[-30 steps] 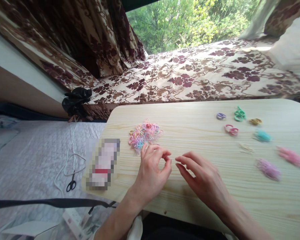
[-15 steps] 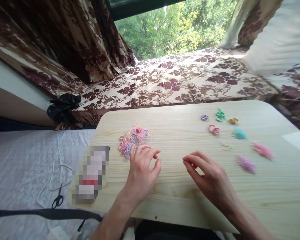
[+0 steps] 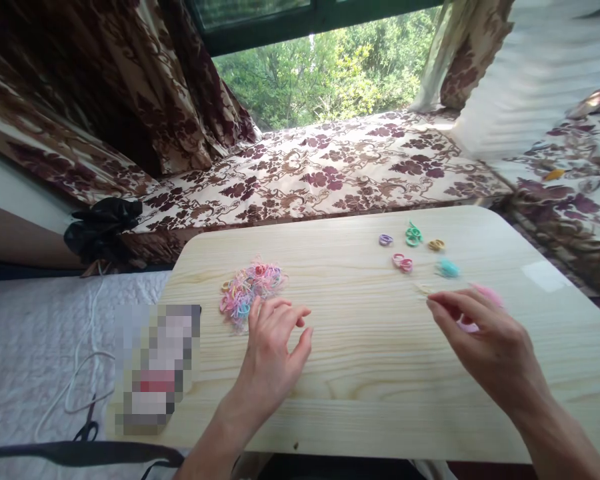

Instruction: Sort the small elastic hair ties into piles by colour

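My left hand [image 3: 275, 340] hovers beside the mixed pile of coloured bands [image 3: 253, 290], fingers apart and holding nothing. My right hand [image 3: 485, 333] is pinched at the small cream bands [image 3: 424, 289]; what its fingertips hold is too small to make out. Beyond it lie sorted groups: purple [image 3: 385, 239], green [image 3: 413, 234], mustard [image 3: 436, 245], red-pink [image 3: 403, 263] and turquoise [image 3: 449, 268]. Pink bands [image 3: 487, 295] and lilac bands [image 3: 467, 325] are partly hidden by my right hand.
A blurred-out flat object [image 3: 163, 367] lies on the left end of the wooden table [image 3: 350, 400]. Black scissors [image 3: 87, 430] and a white cable [image 3: 70, 380] are on the bedding at left. A floral-covered sill [image 3: 325, 173] runs behind the table.
My right hand has moved right, from the middle of the table to the cream bands, and now covers part of the pink and lilac bands. My left hand stays near the pile. The view has shifted.
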Tool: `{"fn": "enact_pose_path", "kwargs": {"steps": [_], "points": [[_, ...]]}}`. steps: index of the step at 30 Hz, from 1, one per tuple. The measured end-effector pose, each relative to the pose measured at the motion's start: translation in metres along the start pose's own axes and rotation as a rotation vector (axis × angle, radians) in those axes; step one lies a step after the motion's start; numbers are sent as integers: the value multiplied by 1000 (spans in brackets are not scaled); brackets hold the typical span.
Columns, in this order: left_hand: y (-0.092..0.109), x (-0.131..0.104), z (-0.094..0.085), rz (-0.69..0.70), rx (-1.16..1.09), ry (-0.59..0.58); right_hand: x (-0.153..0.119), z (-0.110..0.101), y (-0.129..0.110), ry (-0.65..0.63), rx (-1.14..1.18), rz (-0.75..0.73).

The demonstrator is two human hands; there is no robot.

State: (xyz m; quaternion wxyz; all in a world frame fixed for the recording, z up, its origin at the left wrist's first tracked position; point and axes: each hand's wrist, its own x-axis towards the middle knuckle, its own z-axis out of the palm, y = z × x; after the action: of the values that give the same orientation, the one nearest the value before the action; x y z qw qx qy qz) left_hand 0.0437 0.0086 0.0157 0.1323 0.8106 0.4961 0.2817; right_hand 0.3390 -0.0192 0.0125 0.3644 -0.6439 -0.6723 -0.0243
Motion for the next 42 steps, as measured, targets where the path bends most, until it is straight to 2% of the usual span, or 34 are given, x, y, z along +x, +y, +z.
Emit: {"fn": "enact_pose_path", "kwargs": {"steps": [4,7,16,25,34,42], "points": [[0,-2,0,-3,3,-6,11,-13,27,25,-131,103],[0,-2,-1,-11,2,-12,21,-18,42,-26,-243,232],[-4,-4,-1,-6,12,-6,49,-16,65,-174,-373,398],[-6,-4,-1,-22,17,-15,58,-11,66,-283,-380,439],[-6,-4,-2,-34,7,-4,58,-15,63,-240,-378,381],[-10,-3,-2,-45,27,12,45,-10,38,-211,-333,299]]}}
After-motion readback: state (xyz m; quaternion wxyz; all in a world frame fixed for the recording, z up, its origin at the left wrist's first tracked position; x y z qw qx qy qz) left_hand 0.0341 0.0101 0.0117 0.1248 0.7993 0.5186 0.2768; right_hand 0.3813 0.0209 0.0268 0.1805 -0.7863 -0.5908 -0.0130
